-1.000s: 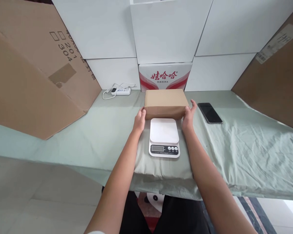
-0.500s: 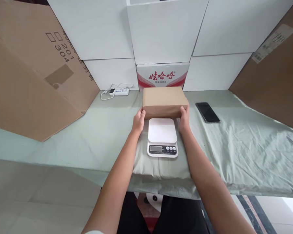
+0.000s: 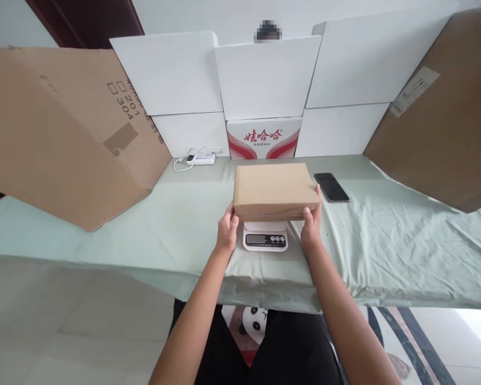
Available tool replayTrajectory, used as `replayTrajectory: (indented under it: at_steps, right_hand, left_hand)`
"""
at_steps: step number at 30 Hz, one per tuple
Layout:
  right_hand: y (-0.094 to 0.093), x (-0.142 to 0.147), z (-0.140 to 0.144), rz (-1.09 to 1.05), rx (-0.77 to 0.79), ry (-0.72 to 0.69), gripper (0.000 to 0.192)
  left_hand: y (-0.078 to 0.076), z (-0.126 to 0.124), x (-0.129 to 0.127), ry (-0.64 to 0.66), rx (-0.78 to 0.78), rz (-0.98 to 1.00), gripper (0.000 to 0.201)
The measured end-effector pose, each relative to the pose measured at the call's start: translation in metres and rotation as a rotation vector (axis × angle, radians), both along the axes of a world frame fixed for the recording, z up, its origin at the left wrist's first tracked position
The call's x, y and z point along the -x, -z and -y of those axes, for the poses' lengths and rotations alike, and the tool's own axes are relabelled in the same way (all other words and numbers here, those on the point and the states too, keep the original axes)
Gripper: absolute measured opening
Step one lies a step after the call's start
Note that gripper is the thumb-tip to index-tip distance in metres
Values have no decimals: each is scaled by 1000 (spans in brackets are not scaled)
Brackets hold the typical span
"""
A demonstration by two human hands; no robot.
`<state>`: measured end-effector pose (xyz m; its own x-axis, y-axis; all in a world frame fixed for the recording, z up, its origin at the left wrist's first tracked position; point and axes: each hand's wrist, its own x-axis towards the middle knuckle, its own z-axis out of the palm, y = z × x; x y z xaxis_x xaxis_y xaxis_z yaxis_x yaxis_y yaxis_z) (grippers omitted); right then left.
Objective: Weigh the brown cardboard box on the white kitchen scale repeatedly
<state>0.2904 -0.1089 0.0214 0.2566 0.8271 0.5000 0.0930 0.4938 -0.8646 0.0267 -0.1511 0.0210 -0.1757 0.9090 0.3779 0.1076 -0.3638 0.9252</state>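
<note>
A closed brown cardboard box (image 3: 274, 184) is held level between both my hands, over the white kitchen scale (image 3: 265, 247). My left hand (image 3: 226, 231) grips its near left corner, thumb on the front side. At the near right corner, my right hand (image 3: 311, 222) clasps the box with its thumb in front and fingers along the side. The box hides most of the scale's weighing plate; the display and buttons still show in front. Whether the box touches the plate I cannot tell.
A black smartphone (image 3: 332, 187) lies right of the box. Further left, a white power strip (image 3: 201, 159) has a coiled cable. White panels (image 3: 264, 80) and a printed water carton (image 3: 263, 139) stand behind. Large cardboard sheets (image 3: 64, 133) flank the green-clothed table (image 3: 176, 224). A person's head shows beyond.
Both hands have brought the box nearer to me, from behind the scale to over its plate. My view has tilted up, showing more of the back wall and a head there.
</note>
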Motion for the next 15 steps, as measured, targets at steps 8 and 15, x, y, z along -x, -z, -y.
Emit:
replayTrajectory:
  at_steps: [8,15]
  right_hand:
    - [7,0,7,35,20,-39,74]
    - [3,-4,9,3,-18,1,88]
  left_hand:
    - [1,7,2,-36,32,10,89]
    - [6,4,4,-56,9,58,89]
